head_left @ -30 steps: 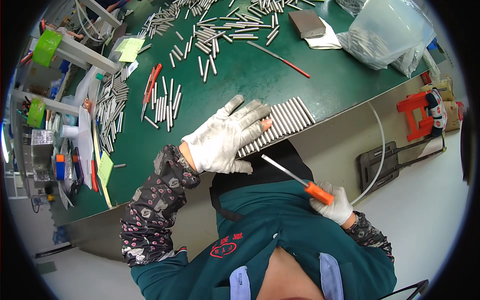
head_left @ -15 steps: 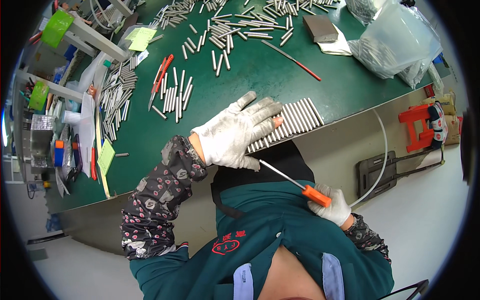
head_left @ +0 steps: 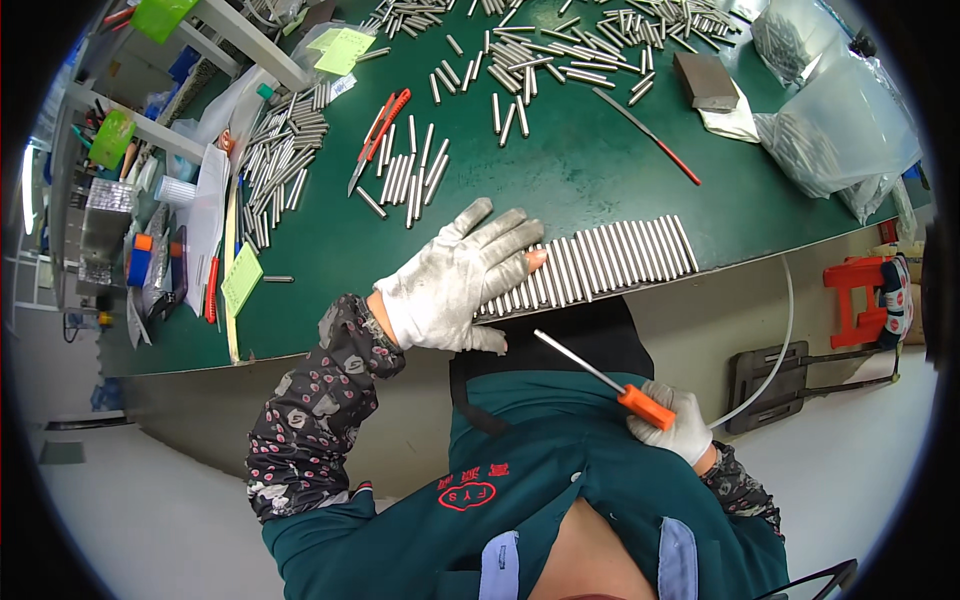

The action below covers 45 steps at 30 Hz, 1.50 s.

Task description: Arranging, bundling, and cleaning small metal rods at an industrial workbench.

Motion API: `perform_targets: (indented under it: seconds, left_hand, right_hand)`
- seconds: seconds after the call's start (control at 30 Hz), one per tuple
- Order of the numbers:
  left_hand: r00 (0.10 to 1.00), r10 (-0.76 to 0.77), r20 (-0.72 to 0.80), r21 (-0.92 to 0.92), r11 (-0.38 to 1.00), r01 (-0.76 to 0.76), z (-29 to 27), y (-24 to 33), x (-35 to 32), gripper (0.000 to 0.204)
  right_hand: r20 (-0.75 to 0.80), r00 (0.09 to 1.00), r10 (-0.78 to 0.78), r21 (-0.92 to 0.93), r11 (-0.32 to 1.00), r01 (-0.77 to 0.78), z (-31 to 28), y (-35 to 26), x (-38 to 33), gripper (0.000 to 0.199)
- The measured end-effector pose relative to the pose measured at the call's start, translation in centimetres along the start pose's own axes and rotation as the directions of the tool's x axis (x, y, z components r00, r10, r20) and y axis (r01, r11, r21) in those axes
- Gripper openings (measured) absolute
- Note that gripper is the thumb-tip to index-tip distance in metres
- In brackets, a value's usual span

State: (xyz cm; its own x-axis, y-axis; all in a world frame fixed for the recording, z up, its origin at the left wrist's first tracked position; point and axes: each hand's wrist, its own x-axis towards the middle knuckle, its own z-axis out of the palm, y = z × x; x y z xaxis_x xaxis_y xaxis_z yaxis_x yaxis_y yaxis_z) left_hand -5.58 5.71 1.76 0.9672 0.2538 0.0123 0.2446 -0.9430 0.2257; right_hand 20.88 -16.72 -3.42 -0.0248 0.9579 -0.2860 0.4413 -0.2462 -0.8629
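A row of short metal pins [head_left: 612, 260] lies side by side along the near edge of the green table. My left hand [head_left: 450, 275], in a soiled white glove, rests flat over the row's left end with its fingers spread and one bare fingertip showing. It hides some of the pins. Below the table edge, my right hand [head_left: 682, 425], gloved too, grips a screwdriver [head_left: 646, 407] by its orange handle. The metal shaft points up and left toward my left hand, its tip apart from the pins.
Loose pins [head_left: 410, 180] lie across the table [head_left: 560, 190], with a larger heap at the left. A red-handled cutter [head_left: 385, 130], a thin red-handled tool [head_left: 650, 138], a dark block [head_left: 705, 82] and plastic bags [head_left: 840, 130] lie around. A folding stool [head_left: 770, 385] stands below right.
My left hand has slid left along the row, uncovering more pins. The screwdriver's tip now sits farther from my left thumb. The whole view has shifted.
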Motion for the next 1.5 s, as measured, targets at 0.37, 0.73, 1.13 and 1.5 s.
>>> perform_targets:
  seconds: [0.37,0.73,1.13,1.5]
  left_hand:
    - [0.999,0.027,-0.029,-0.023,0.999,-0.027,0.3,-0.2,0.1,0.101]
    - [1.0,0.01,0.012,-0.003,1.0,-0.01,-0.4,0.1,0.3,0.092]
    - [0.985,-0.038,-0.169,-0.044,0.999,0.031,-1.1,-0.2,-2.1,0.111]
    - [0.925,-0.364,-0.108,0.154,0.913,0.377,0.6,1.5,-3.4,0.114]
  right_hand:
    - [-0.039,0.995,-0.087,-0.091,0.992,0.084,1.1,-0.2,0.2,0.014]
    - [-0.038,0.998,-0.054,-0.047,0.998,0.052,1.7,-0.8,0.5,0.013]
    - [-0.019,0.998,-0.052,-0.062,0.997,0.051,1.1,-0.6,0.4,0.016]
    - [0.03,1.0,-0.009,-0.029,1.0,0.01,1.1,-0.4,0.7,0.018]
